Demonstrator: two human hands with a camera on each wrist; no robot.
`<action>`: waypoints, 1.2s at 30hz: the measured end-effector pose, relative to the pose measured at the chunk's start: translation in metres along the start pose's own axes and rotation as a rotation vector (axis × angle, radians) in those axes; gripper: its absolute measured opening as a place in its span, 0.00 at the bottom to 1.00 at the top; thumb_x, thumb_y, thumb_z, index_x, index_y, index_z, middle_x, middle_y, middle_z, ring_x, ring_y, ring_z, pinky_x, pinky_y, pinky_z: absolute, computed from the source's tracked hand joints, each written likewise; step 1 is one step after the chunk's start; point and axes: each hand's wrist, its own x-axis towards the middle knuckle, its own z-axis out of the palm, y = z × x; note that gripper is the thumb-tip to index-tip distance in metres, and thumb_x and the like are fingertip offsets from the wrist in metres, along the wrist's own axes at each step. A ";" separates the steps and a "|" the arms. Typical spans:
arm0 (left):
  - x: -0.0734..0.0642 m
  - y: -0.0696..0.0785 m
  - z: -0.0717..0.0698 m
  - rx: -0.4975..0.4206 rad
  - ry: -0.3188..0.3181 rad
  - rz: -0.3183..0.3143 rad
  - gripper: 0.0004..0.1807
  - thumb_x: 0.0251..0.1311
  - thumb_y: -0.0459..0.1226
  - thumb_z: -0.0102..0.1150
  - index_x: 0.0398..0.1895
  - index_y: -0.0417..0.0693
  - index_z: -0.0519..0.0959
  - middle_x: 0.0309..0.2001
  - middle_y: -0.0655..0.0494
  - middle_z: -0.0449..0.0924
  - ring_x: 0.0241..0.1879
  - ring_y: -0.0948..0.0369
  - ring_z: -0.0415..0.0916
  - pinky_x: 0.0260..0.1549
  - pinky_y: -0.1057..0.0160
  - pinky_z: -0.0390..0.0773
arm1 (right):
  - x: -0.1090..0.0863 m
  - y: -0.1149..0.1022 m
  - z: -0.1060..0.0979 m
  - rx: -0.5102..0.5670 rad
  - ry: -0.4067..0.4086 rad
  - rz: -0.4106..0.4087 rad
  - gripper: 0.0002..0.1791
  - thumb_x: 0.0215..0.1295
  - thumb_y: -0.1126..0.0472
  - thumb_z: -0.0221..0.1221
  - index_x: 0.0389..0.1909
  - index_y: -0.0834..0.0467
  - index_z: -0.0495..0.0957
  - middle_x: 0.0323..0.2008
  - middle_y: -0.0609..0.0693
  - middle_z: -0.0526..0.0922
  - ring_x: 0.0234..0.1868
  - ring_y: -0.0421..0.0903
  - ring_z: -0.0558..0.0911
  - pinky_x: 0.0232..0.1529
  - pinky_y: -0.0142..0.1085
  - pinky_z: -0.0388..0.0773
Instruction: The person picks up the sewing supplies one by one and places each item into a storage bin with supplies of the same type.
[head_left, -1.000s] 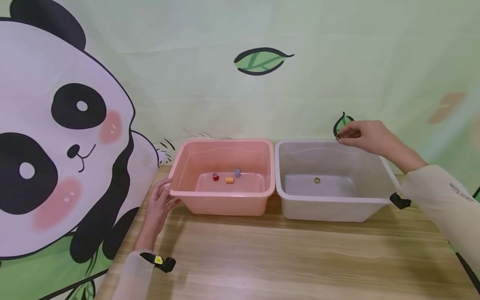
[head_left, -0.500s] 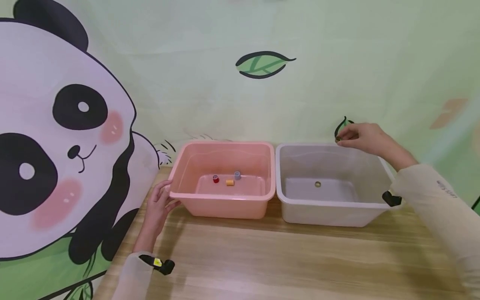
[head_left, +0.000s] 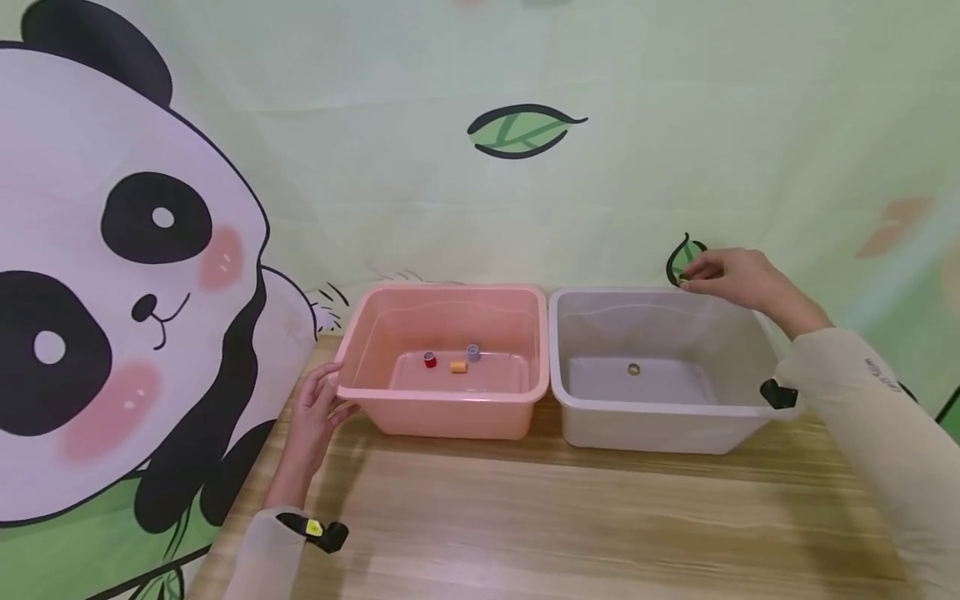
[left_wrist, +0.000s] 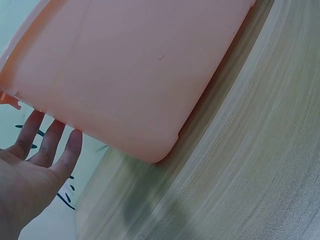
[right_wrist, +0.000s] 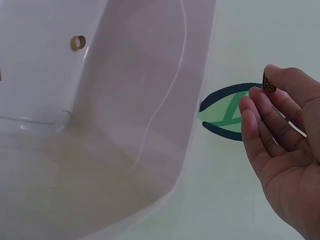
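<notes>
My right hand (head_left: 738, 275) is above the back right rim of the grey bin (head_left: 637, 425). Its thumb and forefinger pinch a small gold-coloured ring-like piece (right_wrist: 269, 85) with a patterned surface, largely covered by the fingers. One gold ring (head_left: 633, 369) lies on the grey bin's floor. At the left end of the pink bin (head_left: 450, 412), my left hand (head_left: 311, 421) touches the outside below the rim, fingers loosely extended. Inside the pink bin lie a red thimble-like piece (head_left: 430, 359), a yellow one (head_left: 458, 367) and a blue-grey one (head_left: 473, 352).
Both bins stand side by side on a wooden table (head_left: 525, 517), nearly touching. Close behind them hangs a green backdrop (head_left: 375, 167) printed with leaves. A large panda print covers its left part.
My right wrist and sleeve have shifted slightly left, while the fingers keep pinching the gold piece. The left hand stays against the pink bin. The head view has tilted a little.
</notes>
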 end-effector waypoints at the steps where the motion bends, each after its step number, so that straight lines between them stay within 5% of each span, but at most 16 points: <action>1: 0.000 0.000 0.000 0.000 -0.001 0.001 0.20 0.76 0.46 0.53 0.66 0.53 0.70 0.60 0.57 0.75 0.47 0.64 0.83 0.49 0.57 0.84 | 0.001 0.001 0.001 0.000 0.000 0.000 0.23 0.72 0.50 0.62 0.56 0.64 0.79 0.50 0.63 0.85 0.52 0.63 0.81 0.51 0.57 0.78; 11: 0.001 0.002 -0.002 0.029 0.002 -0.020 0.24 0.76 0.48 0.52 0.69 0.52 0.67 0.65 0.51 0.71 0.51 0.62 0.82 0.51 0.58 0.83 | 0.006 0.008 0.011 0.014 -0.007 -0.012 0.22 0.71 0.51 0.64 0.55 0.64 0.81 0.51 0.63 0.84 0.53 0.62 0.81 0.52 0.56 0.78; 36: -0.001 0.002 0.001 0.026 0.007 -0.011 0.21 0.76 0.47 0.52 0.67 0.54 0.70 0.61 0.54 0.73 0.48 0.64 0.83 0.50 0.57 0.83 | 0.018 0.009 0.026 0.043 -0.026 0.046 0.24 0.71 0.52 0.63 0.57 0.67 0.78 0.53 0.67 0.82 0.54 0.64 0.79 0.55 0.59 0.76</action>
